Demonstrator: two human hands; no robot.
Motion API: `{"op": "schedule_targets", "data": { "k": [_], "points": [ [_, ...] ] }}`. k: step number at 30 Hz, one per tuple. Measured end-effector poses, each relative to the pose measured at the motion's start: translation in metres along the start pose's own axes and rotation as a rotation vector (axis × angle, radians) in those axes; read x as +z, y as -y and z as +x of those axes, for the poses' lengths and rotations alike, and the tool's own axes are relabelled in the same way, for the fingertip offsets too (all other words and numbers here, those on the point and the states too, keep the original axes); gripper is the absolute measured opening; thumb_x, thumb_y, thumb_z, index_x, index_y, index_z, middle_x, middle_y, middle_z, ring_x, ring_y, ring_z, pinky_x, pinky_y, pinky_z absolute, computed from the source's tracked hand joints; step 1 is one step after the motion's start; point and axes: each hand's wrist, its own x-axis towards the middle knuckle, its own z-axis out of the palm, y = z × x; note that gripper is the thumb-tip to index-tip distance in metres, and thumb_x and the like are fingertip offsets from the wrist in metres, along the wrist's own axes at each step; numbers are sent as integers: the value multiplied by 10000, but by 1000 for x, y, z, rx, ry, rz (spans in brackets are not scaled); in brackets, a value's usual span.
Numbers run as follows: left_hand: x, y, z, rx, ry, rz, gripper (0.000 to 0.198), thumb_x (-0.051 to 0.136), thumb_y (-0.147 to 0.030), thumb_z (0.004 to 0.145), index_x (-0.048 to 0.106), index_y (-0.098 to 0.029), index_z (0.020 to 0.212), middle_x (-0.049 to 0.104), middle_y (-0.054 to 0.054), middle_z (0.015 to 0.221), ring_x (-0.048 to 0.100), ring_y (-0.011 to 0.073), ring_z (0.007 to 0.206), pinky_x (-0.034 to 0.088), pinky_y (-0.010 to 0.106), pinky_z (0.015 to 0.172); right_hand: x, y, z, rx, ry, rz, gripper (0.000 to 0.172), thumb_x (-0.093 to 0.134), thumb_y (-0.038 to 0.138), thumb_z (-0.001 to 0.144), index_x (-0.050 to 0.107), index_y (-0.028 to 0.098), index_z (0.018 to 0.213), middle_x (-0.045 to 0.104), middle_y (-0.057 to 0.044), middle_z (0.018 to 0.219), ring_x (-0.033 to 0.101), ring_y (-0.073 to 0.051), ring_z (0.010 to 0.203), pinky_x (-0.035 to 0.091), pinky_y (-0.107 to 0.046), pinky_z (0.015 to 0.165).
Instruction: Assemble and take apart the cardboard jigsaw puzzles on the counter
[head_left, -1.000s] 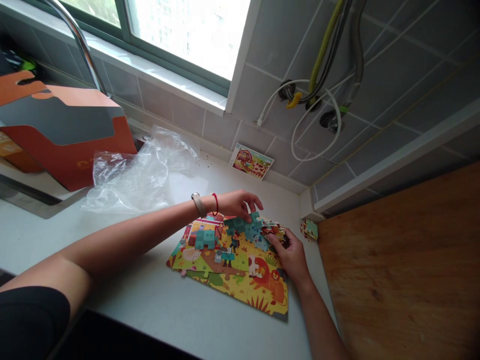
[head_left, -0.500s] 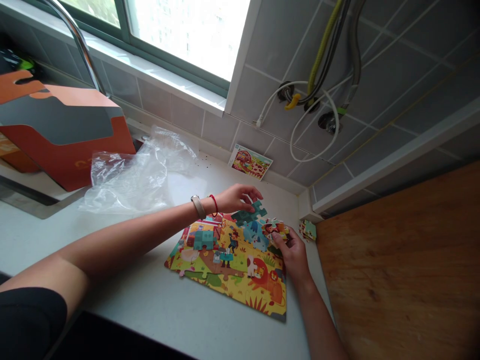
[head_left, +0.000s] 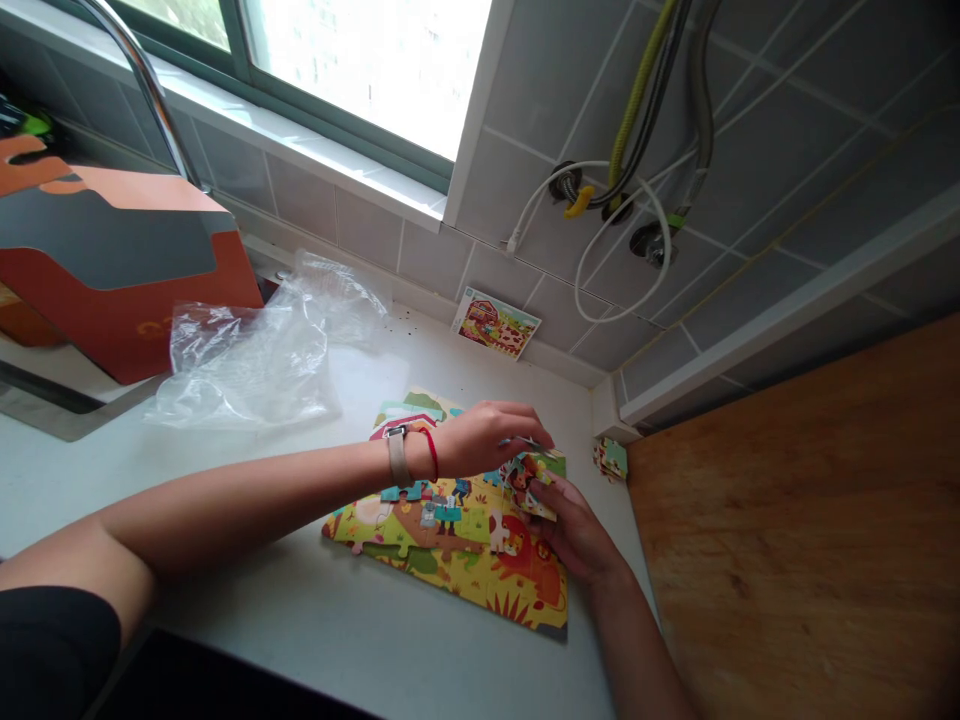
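A colourful jigsaw puzzle (head_left: 450, 550) with a lion and farm figures lies flat on the white counter (head_left: 360, 630). My left hand (head_left: 487, 440) reaches across its top right part, fingers curled down on the pieces there. My right hand (head_left: 570, 530) rests on the puzzle's right edge and holds a small stack of loose puzzle pieces (head_left: 534, 482) between thumb and fingers. My two hands meet at the puzzle's upper right corner. A watch and a red string are on my left wrist.
A crumpled clear plastic bag (head_left: 247, 350) lies left of the puzzle, beside an orange and grey box (head_left: 127, 260). A small reference picture (head_left: 495, 325) leans on the tiled wall. More pieces (head_left: 611, 458) sit in the corner. A wooden board (head_left: 795, 540) fills the right.
My left hand moved from the teal pieces at the puzzle's top down and right to its upper right corner. My right hand lifted its stack of pieces toward the left hand.
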Motion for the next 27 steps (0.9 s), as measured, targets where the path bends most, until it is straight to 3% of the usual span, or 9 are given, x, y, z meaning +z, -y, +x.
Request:
{"op": "schedule_targets", "data": {
  "k": [3,5,10,14,18,21,23,25,27],
  "points": [
    [8,-6,-5,82,170,85,341,490,-28,954,749,-203,1090,730,77,1097,641,169,1018,519,282,929,-6,-1,1,-51,11,7,354,806,429,785,713,228,1061,732,-41,1002,644,-137,683,542,-238,569],
    [10,-7,-7,99,207,113,341,496,-22,947,756,-201,1075,733,76,1107,625,183,1035,522,292,924,-10,-1,0,-53,8,3,376,809,453,769,705,225,1049,718,-42,961,613,-133,643,505,-231,532],
    [6,-5,-6,133,239,103,369,538,36,845,771,-190,1019,734,80,1128,632,199,1049,528,315,956,-10,3,-4,-3,63,58,426,859,450,679,702,228,1006,708,-40,865,636,-163,674,466,-222,511],
    [6,-4,-5,156,242,34,362,525,44,820,771,-185,954,752,91,1076,650,206,1061,525,342,1005,-7,3,-1,-11,-3,106,440,795,590,719,712,218,940,728,-54,807,637,-175,632,479,-245,487],
    [9,1,-6,185,193,-124,448,460,76,771,750,-198,974,766,58,1036,666,189,1095,523,327,1027,-6,3,5,-50,-96,164,398,834,442,744,723,229,1061,759,-26,871,672,-161,666,529,-231,508],
    [7,7,-6,73,32,-112,437,453,42,785,726,-201,1024,750,43,1078,678,174,1055,532,315,985,-7,5,8,-121,-190,219,403,870,366,716,733,233,1071,771,-5,929,697,-154,715,574,-231,546],
    [3,11,-5,-56,9,-2,353,502,-36,845,705,-196,1086,740,48,1079,684,181,1003,538,323,938,-8,6,9,-168,-274,256,378,888,361,693,743,230,1017,772,5,905,696,-144,710,587,-226,555],
    [-1,14,-6,-193,128,156,335,629,-183,869,664,-192,1202,723,72,1094,682,223,993,545,350,894,-10,7,11,-202,-341,292,378,914,356,652,745,231,966,772,12,875,697,-145,707,607,-237,576],
    [-4,16,-8,-292,320,311,559,776,-314,789,609,-184,1307,691,113,1142,670,290,1036,550,387,872,-11,8,13,-222,-366,325,396,933,351,614,742,231,939,778,10,880,703,-152,715,621,-251,595]
  ]
}}
